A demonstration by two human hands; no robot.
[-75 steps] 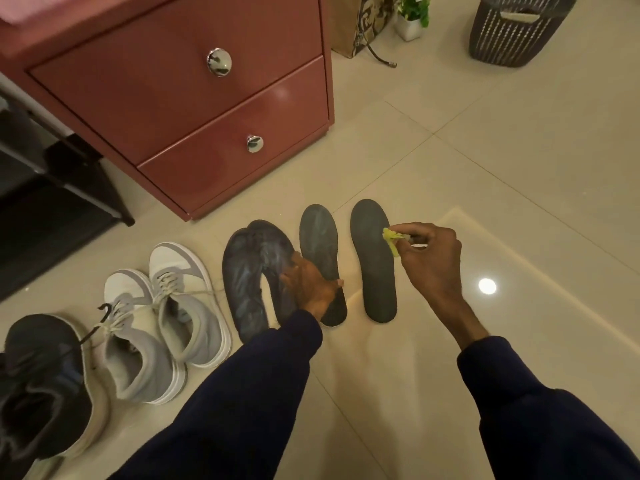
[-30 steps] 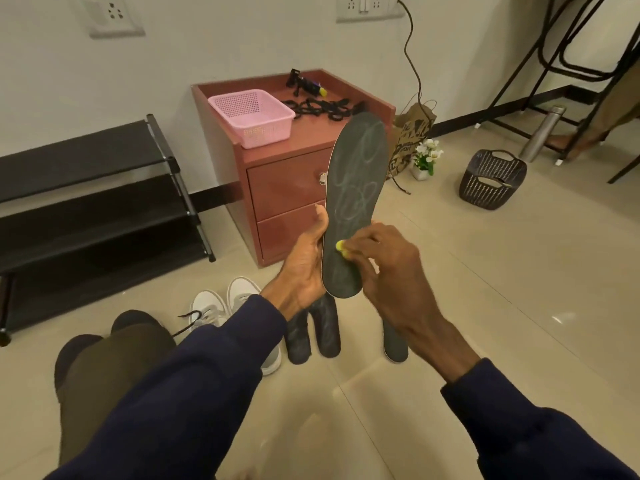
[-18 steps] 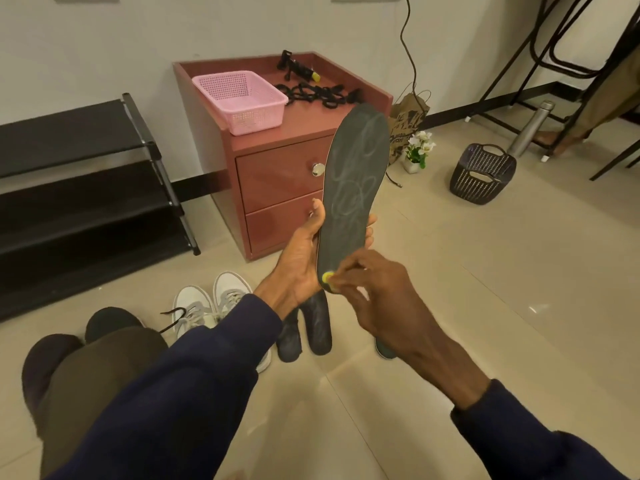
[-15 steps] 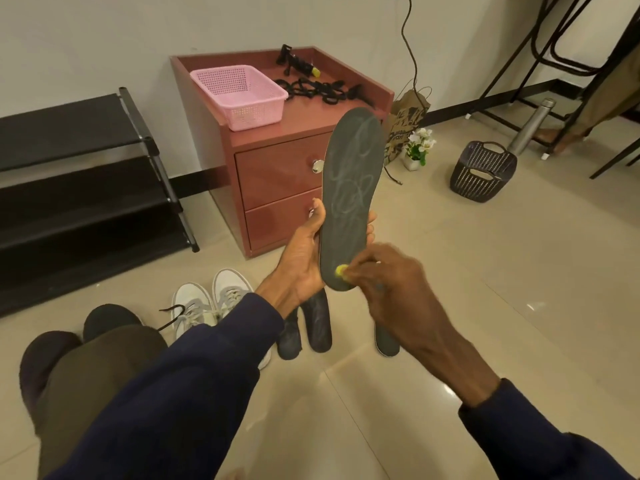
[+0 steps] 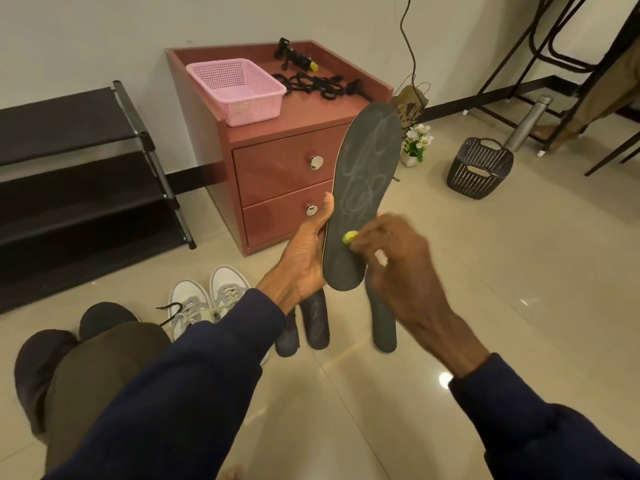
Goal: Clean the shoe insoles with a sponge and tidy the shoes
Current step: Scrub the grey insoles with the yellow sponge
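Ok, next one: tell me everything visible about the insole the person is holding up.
The insole is flat, foot-shaped and dark grey, with a thin pale rim and faint pale looping streaks across its face. It stands nearly upright in the air, toe end up and leaning slightly right, before the red-brown drawer unit. The left hand grips its lower left edge, thumb along the rim. The right hand presses a small yellow sponge against its lower half.

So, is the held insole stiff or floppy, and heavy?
Probably fairly stiff: the insole stands upright while the left hand grips only its lower half. Likely light, being thin. It shows no bend where the right hand presses the sponge.
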